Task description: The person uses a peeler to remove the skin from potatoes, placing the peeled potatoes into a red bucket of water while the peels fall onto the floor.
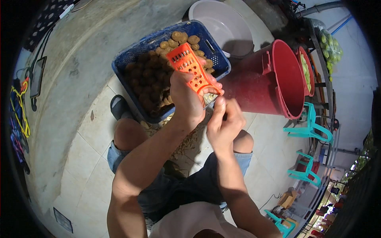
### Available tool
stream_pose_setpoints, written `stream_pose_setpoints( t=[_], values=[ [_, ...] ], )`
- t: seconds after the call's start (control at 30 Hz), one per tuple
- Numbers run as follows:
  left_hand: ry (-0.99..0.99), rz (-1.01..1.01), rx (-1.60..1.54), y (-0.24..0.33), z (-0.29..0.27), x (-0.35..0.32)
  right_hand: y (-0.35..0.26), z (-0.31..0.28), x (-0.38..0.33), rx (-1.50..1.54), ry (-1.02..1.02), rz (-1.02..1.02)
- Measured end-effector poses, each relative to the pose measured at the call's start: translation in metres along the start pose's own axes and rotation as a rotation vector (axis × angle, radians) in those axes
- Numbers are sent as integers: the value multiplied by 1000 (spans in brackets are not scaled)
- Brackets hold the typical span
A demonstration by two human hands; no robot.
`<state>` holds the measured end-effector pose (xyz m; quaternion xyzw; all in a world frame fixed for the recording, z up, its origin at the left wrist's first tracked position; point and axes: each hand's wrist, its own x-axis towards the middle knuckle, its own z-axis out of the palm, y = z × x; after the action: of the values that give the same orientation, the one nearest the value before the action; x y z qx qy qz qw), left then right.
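My left hand [185, 96] is wrapped round an orange plastic grater [195, 70] with metal teeth and round holes, held tilted over the near side of a blue crate [119, 73]. Brown potatoes [150, 75] fill much of that crate. Close by the grater's lower end is my right hand [225, 123], its fingers curled and the thumb pressed in. Whether it grips the grater's edge or some small thing, I cannot make out. Pale peelings [187, 146] lie scattered on the floor between my legs, below both hands.
A wide pale basin [230, 23] stands behind the crate. To the right, a large red bucket [252, 81] leans beside another red container [311, 81]. Teal plastic stools [313, 129] stand farther right. A low concrete ledge [67, 79] curves along the left.
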<state>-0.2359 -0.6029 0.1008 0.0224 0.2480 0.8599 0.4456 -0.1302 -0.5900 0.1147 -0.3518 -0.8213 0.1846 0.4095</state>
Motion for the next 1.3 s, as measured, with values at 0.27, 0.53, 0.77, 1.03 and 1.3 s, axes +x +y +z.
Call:
stream_pose_setpoints(
  t=[0.27, 0.53, 0.77, 1.03, 1.3],
  values=[
    [-43, 66, 23, -3, -4, 3, 6, 0, 7, 15, 8, 109],
    [-60, 70, 29, -3, -3, 3, 5, -4, 11, -17, -1, 163],
    [-32, 15, -4, -1, -2, 2, 6, -5, 7, -34, -30, 113],
    [-13, 4, -23, 1, 1, 0, 9, -4, 12, -7, 35, 117],
    [-15, -48, -66, 2, 3, 1, 3, 0, 2, 10, 24, 44]
  ],
)
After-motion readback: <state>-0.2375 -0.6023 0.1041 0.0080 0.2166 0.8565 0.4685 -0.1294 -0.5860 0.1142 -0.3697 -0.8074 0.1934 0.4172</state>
